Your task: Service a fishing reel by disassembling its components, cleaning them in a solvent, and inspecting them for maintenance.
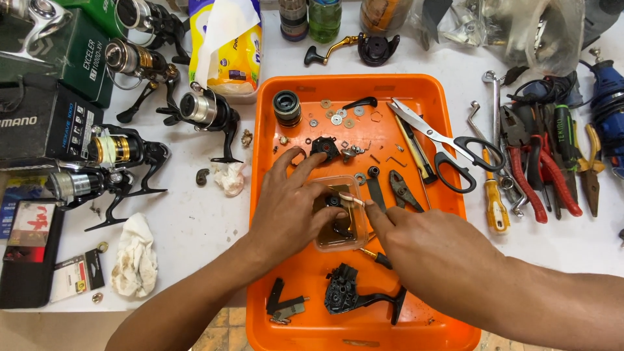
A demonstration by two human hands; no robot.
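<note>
Your left hand (289, 211) lies flat over the left side of the small clear plastic tub (339, 218), with the fingers spread and the thumb reaching into it; the hand is open and grips nothing that I can see. Your right hand (426, 250) comes from the right and pinches a thin pale stick (350, 199) between thumb and forefinger, its end over the tub. Inside the tub there is a dark reel part in a brownish liquid.

The tub stands in the middle of the bright orange plastic tray (448, 195). Below it, near the front edge of the tray, lies a black reel body with a handle arm (354, 298). Above your hands are small metal washers (338, 117) and a black spool (286, 107). The black-handled scissors (439, 140) lie on the right side of the tray.
</note>
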